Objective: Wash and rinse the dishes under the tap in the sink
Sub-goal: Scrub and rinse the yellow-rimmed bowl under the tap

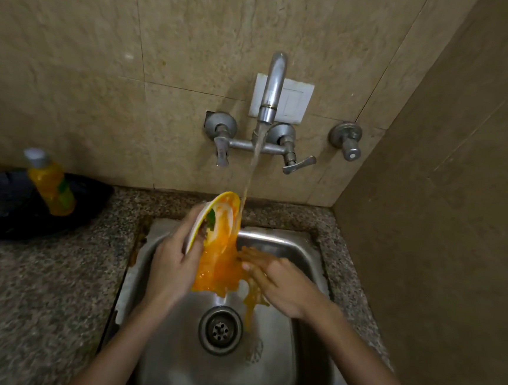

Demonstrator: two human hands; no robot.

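You are in the early part of the wash. The plate (222,220) is directly below the tap (272,86), tilted steeply on its edge, and the water (254,161) from the tap falls on its upper rim. Your left hand (172,265) grips the plate by the rim on the side left of the tap, with the thumb in front and the fingers curled behind it. Your right hand (278,283) is below the tap and a little to the right; its fingers are stretched out and hold nothing. They are blurred, and they seem to touch the lower part of the plate, where the mess runs off.

A thick orange sauce (218,269) covers much of the plate and pours down into the sink (288,244), towards the drain (220,330) far below the tap. Only the top of the plate looks partly washed – a green scrap sits there too. So I judge that the first rinse is under way and not finished.

No foam shows on the plate, so the soaping seems not done yet. The bottle (51,184) of yellow liquid stands far to the left of the tap, on what may be a black pan (0,201) on the worktop (39,281) – nobody touches it. Left to do, I think: clear the sauce, soap, final rinse.
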